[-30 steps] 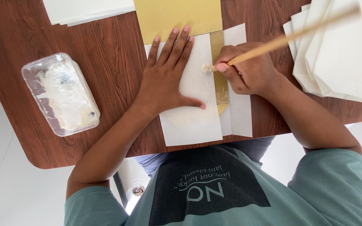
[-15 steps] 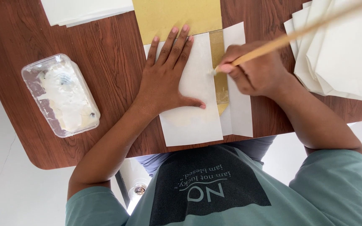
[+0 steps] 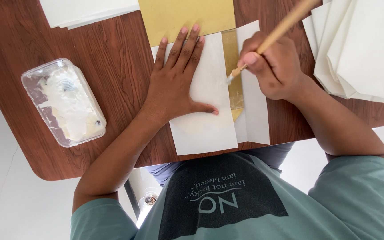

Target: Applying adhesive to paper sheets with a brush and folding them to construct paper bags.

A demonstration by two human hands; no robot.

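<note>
My left hand (image 3: 176, 84) lies flat, fingers spread, pressing down a white paper sheet (image 3: 207, 124) on the brown wooden table (image 3: 116, 53). My right hand (image 3: 274, 66) grips a long wooden-handled brush (image 3: 267, 42); its tip touches a narrow gold-coloured strip (image 3: 233, 89) that shows between the white sheet and a second white sheet (image 3: 256, 115) to its right. The strip looks wet and glossy near its lower end.
A clear plastic tub (image 3: 63, 102) of white paste stands at the left. A gold sheet (image 3: 185, 15) lies at the top centre, white paper (image 3: 85, 11) at the top left, and a stack of folded white paper (image 3: 361, 49) at the right. The table's near edge runs along my body.
The brush tip has slid from the strip's upper part down toward its middle. My left hand has stayed flat on the white sheet.
</note>
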